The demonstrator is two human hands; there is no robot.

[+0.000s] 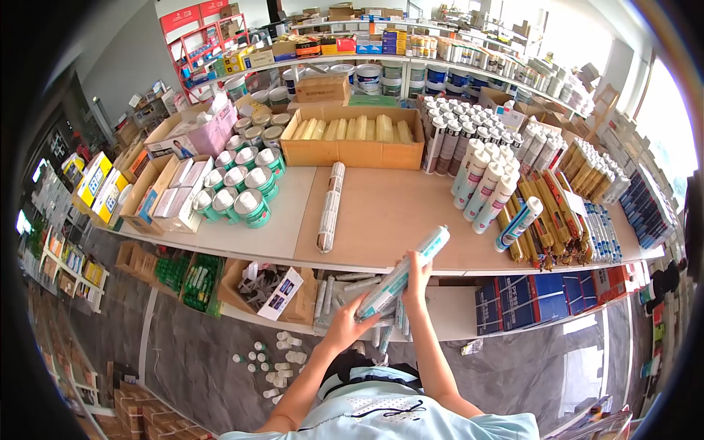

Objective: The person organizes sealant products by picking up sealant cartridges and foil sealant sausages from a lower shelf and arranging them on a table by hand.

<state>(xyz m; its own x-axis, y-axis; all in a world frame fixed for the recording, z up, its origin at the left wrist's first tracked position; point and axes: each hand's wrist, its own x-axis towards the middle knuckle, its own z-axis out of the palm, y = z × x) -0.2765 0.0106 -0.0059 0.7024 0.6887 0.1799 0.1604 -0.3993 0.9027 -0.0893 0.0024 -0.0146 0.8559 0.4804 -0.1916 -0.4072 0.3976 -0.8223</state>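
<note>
A teal-and-white sealant sausage pack [398, 280] is held at a slant over the table's front edge. My left hand [347, 321] is closed round its lower end, and my right hand [417, 277] grips it near the upper end. On the tabletop [381, 202] beyond lies a white sealant sausage pack [331, 209], untouched. White sealant cartridges [484, 187] stand upright in a group to the right. Beside them, a white-and-blue cartridge [519, 224] leans on gold sausage packs [546, 213].
Green-and-white cans [251, 207] stand on the left of the table. A cardboard box [352, 152] of pale yellow sticks sits at the back. The lower shelf holds more sausage packs [328, 297], an open carton [238, 282] and blue boxes [524, 299]. Small white bottles [280, 374] are on the floor.
</note>
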